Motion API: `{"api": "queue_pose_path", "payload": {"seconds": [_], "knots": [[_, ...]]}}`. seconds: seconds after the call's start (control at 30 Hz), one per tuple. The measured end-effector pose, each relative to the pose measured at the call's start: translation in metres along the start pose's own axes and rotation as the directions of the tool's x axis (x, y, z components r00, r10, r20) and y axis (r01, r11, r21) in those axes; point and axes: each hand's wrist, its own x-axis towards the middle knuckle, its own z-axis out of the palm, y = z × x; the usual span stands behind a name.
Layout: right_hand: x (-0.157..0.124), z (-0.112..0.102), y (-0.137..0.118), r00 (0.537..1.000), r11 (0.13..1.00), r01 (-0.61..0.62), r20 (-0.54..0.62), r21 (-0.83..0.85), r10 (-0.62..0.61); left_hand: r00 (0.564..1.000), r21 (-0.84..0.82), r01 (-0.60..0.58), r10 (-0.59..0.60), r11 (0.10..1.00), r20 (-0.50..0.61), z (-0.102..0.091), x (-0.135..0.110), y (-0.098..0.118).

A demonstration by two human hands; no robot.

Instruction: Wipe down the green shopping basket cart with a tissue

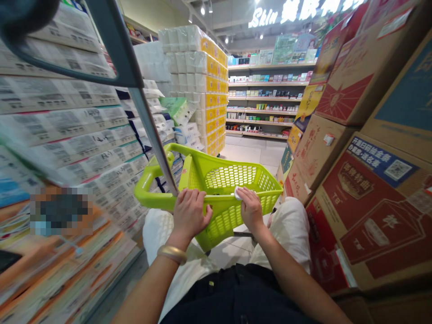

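Note:
A lime-green plastic rolling shopping basket point(221, 220) stands between my knees, its sides pierced with holes. Its metal pull rod point(151, 130) is raised and leans to the upper left, ending in a dark grey handle point(126, 49). My left hand point(191, 211) grips the near rim beside the foot of the rod, fingers curled over the edge. Farther right along the same rim, my right hand point(251, 207) presses a small white wipe point(238, 193) against the plastic, fingers closed over it. Most of the basket's inside floor is hidden by the near wall.
Stacked white paper packs point(67, 117) rise close on the left, with yellow-and-white tissue rolls point(212, 90) beyond. Large cardboard cartons point(371, 202) are piled close on the right. Product shelves point(266, 96) stand at the back, past a pale tiled floor point(249, 146).

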Motion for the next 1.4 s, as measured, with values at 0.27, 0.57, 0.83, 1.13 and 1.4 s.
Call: {"api": "queue_pose_path", "payload": {"seconds": [0.27, 0.57, 0.83, 1.13, 1.4], "knots": [[0.009, 0.001, -0.031, 0.989, 0.982, 0.086, 0.107, 0.170, -0.105, 0.993, 0.009, 0.095, -0.096, 0.995, 0.062, -0.006, 0.023, 0.023], [-0.008, -0.017, 0.017, 0.996, 0.997, -0.080, -0.034, 0.020, 0.081, 0.975, -0.098, -0.070, 0.088, 0.993, 0.202, 0.031, 0.010, 0.051], [0.001, -0.011, -0.006, 0.994, 0.995, 0.024, 0.108, 0.096, -0.035, 0.975, -0.092, -0.077, 0.094, 0.993, 0.203, 0.033, 0.006, 0.049], [-0.004, -0.012, -0.010, 0.996, 0.998, -0.026, 0.082, 0.055, 0.021, 0.979, -0.082, -0.071, 0.085, 0.994, 0.183, 0.033, 0.002, 0.049], [-0.004, -0.017, 0.003, 0.997, 0.997, -0.070, 0.045, 0.022, 0.069, 0.980, -0.106, -0.072, 0.090, 0.992, 0.179, 0.035, -0.002, 0.045]]}}
